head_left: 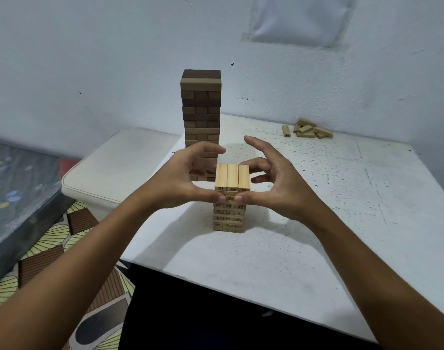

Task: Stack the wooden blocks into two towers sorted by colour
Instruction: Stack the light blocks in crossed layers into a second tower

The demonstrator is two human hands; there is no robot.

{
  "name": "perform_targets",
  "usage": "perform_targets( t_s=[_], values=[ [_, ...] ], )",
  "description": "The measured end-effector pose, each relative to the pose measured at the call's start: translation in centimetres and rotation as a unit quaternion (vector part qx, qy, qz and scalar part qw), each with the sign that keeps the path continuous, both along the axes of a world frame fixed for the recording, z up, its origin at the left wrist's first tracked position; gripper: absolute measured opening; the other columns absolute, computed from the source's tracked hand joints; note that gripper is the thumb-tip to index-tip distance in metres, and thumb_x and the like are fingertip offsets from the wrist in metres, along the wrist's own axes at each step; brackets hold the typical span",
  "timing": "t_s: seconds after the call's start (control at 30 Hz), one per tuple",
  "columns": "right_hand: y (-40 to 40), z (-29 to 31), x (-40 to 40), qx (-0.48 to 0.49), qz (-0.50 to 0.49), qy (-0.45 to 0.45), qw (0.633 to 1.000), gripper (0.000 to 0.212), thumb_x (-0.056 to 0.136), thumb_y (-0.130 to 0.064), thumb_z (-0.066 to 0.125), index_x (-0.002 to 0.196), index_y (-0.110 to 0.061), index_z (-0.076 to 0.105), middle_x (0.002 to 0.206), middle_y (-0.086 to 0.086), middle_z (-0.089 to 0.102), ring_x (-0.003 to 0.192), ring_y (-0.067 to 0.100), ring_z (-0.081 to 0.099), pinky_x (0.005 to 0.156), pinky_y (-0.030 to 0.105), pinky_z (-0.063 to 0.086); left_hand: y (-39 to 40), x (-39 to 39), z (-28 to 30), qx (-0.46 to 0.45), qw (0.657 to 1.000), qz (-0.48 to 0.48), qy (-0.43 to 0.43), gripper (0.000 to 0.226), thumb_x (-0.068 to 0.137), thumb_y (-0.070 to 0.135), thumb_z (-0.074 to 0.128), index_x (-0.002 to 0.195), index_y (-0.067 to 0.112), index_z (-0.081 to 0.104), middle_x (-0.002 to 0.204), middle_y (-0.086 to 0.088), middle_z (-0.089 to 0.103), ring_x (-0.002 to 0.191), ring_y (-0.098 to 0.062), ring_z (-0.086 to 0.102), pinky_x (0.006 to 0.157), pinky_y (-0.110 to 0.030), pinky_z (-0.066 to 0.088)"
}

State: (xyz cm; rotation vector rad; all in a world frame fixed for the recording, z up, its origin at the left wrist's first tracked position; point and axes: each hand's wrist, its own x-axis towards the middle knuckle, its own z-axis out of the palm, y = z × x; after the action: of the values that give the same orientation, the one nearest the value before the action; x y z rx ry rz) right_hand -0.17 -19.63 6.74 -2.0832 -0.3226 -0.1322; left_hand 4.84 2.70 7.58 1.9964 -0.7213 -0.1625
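Pale top blocks (232,177) lie lengthwise, pointing away from camera

Both hands frame the light tower (229,198) on the white table (316,223): left hand (183,180) and right hand (279,185) with thumbs meeting just below its top layer, fingers curled apart. Dark tower (201,107) stands beyond the left hand. Loose light blocks (309,130) lie well beyond the right hand.
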Motion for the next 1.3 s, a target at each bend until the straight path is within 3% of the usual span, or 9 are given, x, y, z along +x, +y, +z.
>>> perform_targets(
  t_s=[0.27,0.47,0.8,1.3],
  values=[
    [0.03,0.07,-0.03,-0.004,0.001,0.004,1.000,0.100,0.069,-0.020,0.088,0.145,-0.041,0.026,0.120,-0.011,0.065,0.114,0.005,0.058,0.092,0.022,0.050,-0.07,-0.09,0.05,0.002,1.000,0.001,-0.007,0.075,0.058,0.034,0.087,0.124,0.032,0.052,0.111,0.011,0.068,0.106,-0.002,0.063,0.081,-0.015,0.052],
    [-0.14,0.19,-0.08,-0.005,0.011,0.006,1.000,0.102,0.069,-0.018,0.088,0.149,-0.035,0.027,0.123,-0.009,0.065,0.115,0.006,0.059,0.093,0.024,0.049,-0.11,-0.21,0.19,0.005,1.000,-0.007,-0.011,0.080,0.054,0.049,0.083,0.126,0.032,0.052,0.116,0.013,0.066,0.110,0.002,0.060,0.083,-0.013,0.051],
    [-0.02,0.17,0.03,0.004,0.013,-0.002,1.000,0.100,0.064,-0.038,0.081,0.148,-0.040,0.026,0.119,-0.015,0.065,0.114,0.004,0.059,0.092,0.023,0.051,-0.54,-0.36,0.23,-0.012,1.000,0.007,-0.023,0.082,0.054,0.053,0.081,0.128,0.033,0.051,0.116,0.011,0.068,0.112,-0.007,0.063,0.091,-0.029,0.056],
    [-0.18,0.05,-0.13,0.006,0.000,-0.018,1.000,0.097,0.072,-0.023,0.087,0.148,-0.038,0.028,0.113,-0.023,0.064,0.109,-0.003,0.060,0.091,0.019,0.050,-0.50,0.02,0.11,0.000,1.000,-0.001,-0.023,0.082,0.057,0.054,0.079,0.130,0.025,0.054,0.120,0.009,0.067,0.116,-0.008,0.061,0.091,-0.031,0.056]
  ],
)
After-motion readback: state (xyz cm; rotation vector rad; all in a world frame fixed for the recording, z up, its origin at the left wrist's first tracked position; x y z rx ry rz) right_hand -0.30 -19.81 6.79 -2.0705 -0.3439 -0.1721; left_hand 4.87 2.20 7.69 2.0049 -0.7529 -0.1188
